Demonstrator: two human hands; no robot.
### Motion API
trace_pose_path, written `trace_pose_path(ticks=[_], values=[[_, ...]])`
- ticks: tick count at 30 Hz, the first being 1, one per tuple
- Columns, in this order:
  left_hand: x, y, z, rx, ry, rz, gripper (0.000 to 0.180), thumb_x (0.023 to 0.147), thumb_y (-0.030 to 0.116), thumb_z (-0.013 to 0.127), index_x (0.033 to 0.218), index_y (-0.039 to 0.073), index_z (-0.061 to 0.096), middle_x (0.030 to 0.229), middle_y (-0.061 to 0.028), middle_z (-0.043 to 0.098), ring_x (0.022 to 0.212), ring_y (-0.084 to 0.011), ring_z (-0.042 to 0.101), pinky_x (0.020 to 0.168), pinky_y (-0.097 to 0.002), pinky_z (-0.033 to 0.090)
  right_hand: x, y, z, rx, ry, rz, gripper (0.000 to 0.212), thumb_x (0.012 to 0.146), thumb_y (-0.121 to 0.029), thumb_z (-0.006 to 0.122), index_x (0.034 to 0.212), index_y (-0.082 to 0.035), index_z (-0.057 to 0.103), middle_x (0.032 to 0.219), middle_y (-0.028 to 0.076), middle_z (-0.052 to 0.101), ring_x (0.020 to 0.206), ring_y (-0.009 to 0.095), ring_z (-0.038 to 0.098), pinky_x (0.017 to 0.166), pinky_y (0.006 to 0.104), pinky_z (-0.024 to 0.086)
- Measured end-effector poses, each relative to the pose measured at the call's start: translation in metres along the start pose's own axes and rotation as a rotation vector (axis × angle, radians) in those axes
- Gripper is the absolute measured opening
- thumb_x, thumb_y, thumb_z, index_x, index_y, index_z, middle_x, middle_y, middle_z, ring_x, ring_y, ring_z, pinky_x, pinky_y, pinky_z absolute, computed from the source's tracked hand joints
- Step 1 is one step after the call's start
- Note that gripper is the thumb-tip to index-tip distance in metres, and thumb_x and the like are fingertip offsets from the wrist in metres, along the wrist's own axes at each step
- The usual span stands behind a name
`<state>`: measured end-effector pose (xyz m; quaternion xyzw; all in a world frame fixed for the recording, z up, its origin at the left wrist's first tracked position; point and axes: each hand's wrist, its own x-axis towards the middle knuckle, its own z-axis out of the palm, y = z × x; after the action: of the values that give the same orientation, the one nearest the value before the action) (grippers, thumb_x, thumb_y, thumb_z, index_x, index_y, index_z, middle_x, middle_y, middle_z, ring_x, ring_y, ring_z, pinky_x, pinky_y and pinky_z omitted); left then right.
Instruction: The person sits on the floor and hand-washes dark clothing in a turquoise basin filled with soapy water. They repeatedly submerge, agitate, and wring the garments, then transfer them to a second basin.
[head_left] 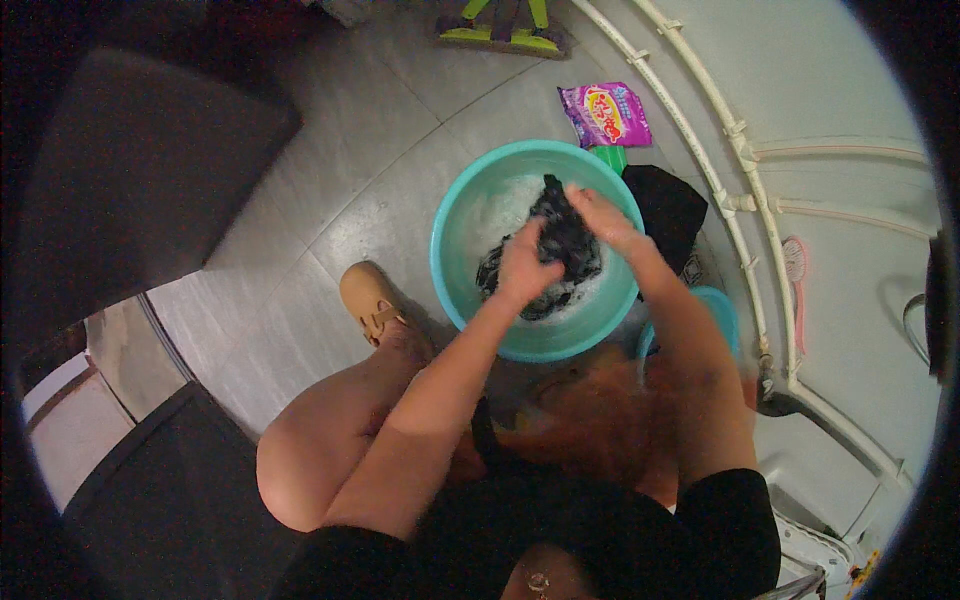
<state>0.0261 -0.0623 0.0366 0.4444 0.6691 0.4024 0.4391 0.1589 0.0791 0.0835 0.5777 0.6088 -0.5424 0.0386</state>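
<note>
A round turquoise basin (452, 310) on the floor holds sudsy water and a wet, bunched black cloth (572, 238). Inside the basin, my left hand (524, 268) grips the cloth from the left, its thumb spread toward the middle. Across from it my right hand (606, 217) is closed on the upper right part of the same cloth. Some fingertips of both hands are hidden in the dark fabric or blurred. Part of the cloth lies down in the foam below my hands.
Beyond the basin lie a purple packet (606, 115) and a green item (609, 157). A black fabric piece (665, 212) sits to the right, above a smaller blue basin (722, 312). Pipes (742, 203) and a pink brush (797, 275) line the wall. A green-yellow mop head (503, 38) stands far off.
</note>
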Motion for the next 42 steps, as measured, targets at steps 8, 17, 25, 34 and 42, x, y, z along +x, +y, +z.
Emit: trace_pose_path(ticks=[8,17,25,34,42], values=[[-0.037,-0.016,-0.018,0.628,0.066,-0.120,0.102,0.062,0.031,0.085,0.146,0.017,0.029,0.144,-0.0270,0.028,0.129,-0.0483,0.033,0.107,-0.0474,0.033,-0.023,0.080,0.080,-0.927,0.238,-0.403,0.067,0.078,-0.037,0.072,0.133,-0.009,0.048,0.144,0.021,0.032,0.126,0.045,0.038,0.100,0.0615,0.033],[-0.020,-0.084,-0.005,0.343,0.017,-0.584,0.094,0.070,0.019,0.079,0.145,0.010,0.024,0.139,-0.0293,0.034,0.121,-0.0440,0.045,0.099,-0.0458,0.042,0.088,0.081,0.085,-1.055,-0.297,-0.182,0.043,0.091,-0.024,0.052,0.133,-0.013,0.048,0.125,0.022,0.054,0.112,0.034,0.054,0.091,0.0476,0.045],[0.002,-0.090,-0.008,-0.720,0.319,-0.767,0.051,0.068,0.007,0.067,0.117,0.003,0.055,0.101,-0.0147,0.066,0.088,-0.0277,0.065,0.078,-0.0381,0.050,0.111,0.052,0.089,-0.515,0.067,-0.117,0.051,0.098,-0.042,0.032,0.134,-0.010,0.048,0.127,0.021,0.056,0.120,0.040,0.050,0.103,0.0488,0.037],[-0.021,0.035,0.003,0.121,-0.080,-0.013,0.069,0.064,0.015,0.073,0.127,0.008,0.044,0.107,-0.0195,0.061,0.098,-0.0385,0.060,0.088,-0.0425,0.047,0.020,0.027,0.010,-0.425,0.105,-0.086,0.070,0.091,-0.064,0.038,0.134,-0.010,0.047,0.135,0.032,0.044,0.125,0.047,0.043,0.104,0.0509,0.036],[-0.052,-0.025,0.002,0.659,0.015,-0.337,0.105,0.065,0.038,0.083,0.148,0.018,0.023,0.148,-0.0254,0.018,0.127,-0.0508,0.033,0.105,-0.0531,0.034,-0.010,0.072,0.089,-0.952,0.217,-0.416,0.063,0.080,-0.053,0.064,0.132,-0.019,0.052,0.147,0.027,0.028,0.137,0.048,0.018,0.103,0.0719,0.017]])
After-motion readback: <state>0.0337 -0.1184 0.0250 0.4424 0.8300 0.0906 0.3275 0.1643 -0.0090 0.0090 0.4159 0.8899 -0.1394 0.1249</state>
